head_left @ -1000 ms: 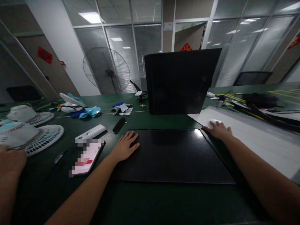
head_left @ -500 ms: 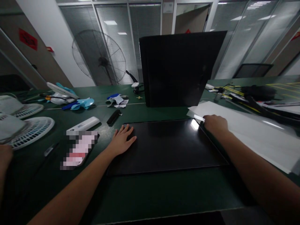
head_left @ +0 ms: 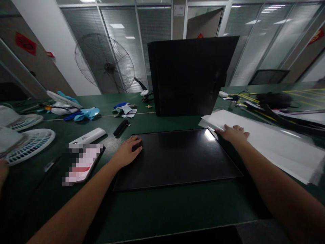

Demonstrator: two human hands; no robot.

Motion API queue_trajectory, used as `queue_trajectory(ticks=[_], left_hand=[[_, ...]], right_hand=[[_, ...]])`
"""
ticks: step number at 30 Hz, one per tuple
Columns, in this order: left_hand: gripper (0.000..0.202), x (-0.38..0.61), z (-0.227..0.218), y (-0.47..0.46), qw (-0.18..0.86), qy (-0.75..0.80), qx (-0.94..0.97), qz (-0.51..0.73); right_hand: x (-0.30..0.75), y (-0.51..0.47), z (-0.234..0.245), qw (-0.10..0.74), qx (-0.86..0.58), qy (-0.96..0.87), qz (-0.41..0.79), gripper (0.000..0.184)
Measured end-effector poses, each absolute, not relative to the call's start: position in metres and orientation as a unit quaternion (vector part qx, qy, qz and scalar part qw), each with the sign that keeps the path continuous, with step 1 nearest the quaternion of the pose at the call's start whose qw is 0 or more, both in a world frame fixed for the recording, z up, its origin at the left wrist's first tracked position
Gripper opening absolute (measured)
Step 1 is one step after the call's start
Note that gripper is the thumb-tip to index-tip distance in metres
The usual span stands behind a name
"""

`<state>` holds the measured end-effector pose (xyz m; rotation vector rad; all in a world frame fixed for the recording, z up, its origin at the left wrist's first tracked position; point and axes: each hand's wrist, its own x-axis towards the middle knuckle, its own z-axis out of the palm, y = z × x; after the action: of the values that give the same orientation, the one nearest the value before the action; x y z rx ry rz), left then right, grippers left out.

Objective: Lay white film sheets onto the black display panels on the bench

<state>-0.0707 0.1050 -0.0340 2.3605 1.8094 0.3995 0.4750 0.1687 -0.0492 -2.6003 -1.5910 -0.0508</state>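
Note:
A flat black glossy panel (head_left: pixel 177 159) lies on the green table (head_left: pixel 157 210) in front of me. My left hand (head_left: pixel 127 151) rests open and flat on its far left corner. At the panel's far right corner, my right hand (head_left: pixel 233 133) lies with fingers stretched out on the edge of a stack of white sheets (head_left: pixel 269 142). Neither hand holds anything.
A tall black box (head_left: pixel 188 76) stands behind the panel. A phone (head_left: pixel 82 162), a white bar (head_left: pixel 87 136), a small black stick (head_left: pixel 120 128) and white fan grilles (head_left: pixel 27 142) lie to the left. Cables (head_left: pixel 276 101) clutter the right. Another person's hand (head_left: pixel 3 169) shows at the left edge.
My right hand was flat on the white sheets, then curled at the panel's corner, and now lies with fingers stretched on the sheets' edge. My left hand stayed on the panel's corner.

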Motion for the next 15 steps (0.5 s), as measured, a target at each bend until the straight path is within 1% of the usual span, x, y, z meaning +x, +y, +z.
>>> queue_trajectory(ticks=[5,7,9,11,15], left_hand=[[0.056,-0.071,-0.032,0.104,0.071,0.603,0.779,0.156],[0.054,-0.072,-0.032,0.105,0.075,0.602,0.776,0.172],[0.052,-0.074,-0.031,0.106,0.082,0.603,0.771,0.187],[0.051,-0.077,-0.031,0.108,0.091,0.609,0.763,0.197],[0.05,-0.078,-0.029,0.11,0.101,0.622,0.745,0.22]], right_hand=[[0.459,0.159,-0.034,0.026,-0.841,-0.537,-0.062,0.074],[0.454,0.153,-0.024,0.025,-0.834,-0.548,-0.062,0.067],[0.449,0.145,-0.011,0.028,-0.831,-0.553,-0.051,0.066],[0.438,0.135,0.002,0.021,-0.814,-0.578,-0.05,0.07],[0.395,0.111,0.023,0.001,-0.731,-0.679,-0.07,0.071]])
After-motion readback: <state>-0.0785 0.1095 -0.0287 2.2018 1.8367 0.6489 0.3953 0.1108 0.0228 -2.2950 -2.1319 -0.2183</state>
